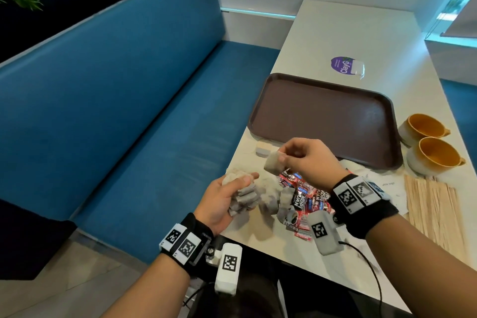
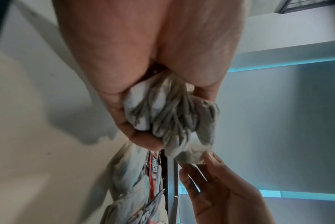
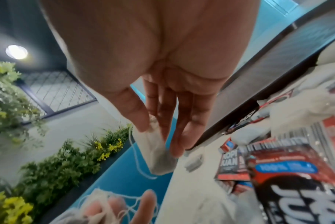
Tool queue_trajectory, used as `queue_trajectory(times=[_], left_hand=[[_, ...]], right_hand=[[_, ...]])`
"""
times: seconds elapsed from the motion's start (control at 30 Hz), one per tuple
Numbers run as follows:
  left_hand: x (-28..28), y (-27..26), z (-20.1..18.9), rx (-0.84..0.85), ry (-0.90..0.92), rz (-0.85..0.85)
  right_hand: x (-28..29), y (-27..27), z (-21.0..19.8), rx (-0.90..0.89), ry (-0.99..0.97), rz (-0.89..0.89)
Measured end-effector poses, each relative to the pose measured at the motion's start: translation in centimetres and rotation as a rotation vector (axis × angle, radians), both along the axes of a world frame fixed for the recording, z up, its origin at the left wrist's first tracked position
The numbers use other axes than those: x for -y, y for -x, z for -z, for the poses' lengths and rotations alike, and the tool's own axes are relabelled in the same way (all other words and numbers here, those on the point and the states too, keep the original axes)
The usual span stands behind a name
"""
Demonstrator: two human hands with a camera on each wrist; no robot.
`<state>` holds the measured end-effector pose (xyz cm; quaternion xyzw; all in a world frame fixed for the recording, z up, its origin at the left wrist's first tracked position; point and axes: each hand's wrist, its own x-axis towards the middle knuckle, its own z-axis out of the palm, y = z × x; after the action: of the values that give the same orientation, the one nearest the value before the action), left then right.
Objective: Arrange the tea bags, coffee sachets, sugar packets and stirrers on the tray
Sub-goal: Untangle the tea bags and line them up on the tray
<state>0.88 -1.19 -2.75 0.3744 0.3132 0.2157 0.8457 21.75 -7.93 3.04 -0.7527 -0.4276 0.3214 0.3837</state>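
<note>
Just before the tray (image 1: 322, 113), a tea bag (image 1: 273, 164) is pinched by the right hand (image 1: 307, 160) while a bunch of bags (image 1: 242, 199) is gripped by the left hand (image 1: 219, 201).

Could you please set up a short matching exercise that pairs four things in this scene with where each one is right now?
Things:
1. bunch of tea bags
2. single tea bag
3. wooden stirrers
4. brown tray

Places:
A. lying in a flat row on the table at the right, nearest the cups
B. pinched in the right hand, lifted above the pile
C. gripped in the left hand at the table's near left edge
D. on the table beyond both hands, nothing on it

Pairs: 1-C, 2-B, 3-A, 4-D
</note>
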Motion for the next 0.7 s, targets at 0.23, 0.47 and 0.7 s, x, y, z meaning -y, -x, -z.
queue_trajectory(times=[0.23,0.47,0.7], left_hand=[[-0.5,-2.1,-0.8,0.097,-0.108,0.187],[-1.5,-4.5,-1.7,0.073,-0.16,0.194],[-4.4,-6.5,-1.2,0.027,-0.103,0.018]], right_hand=[[1.2,-0.1,-1.2,-0.292,-0.06,0.066],[1.3,-1.6,-1.1,-0.316,-0.077,0.093],[-1.7,-6.3,-2.6,-0.254,-0.102,0.136]])
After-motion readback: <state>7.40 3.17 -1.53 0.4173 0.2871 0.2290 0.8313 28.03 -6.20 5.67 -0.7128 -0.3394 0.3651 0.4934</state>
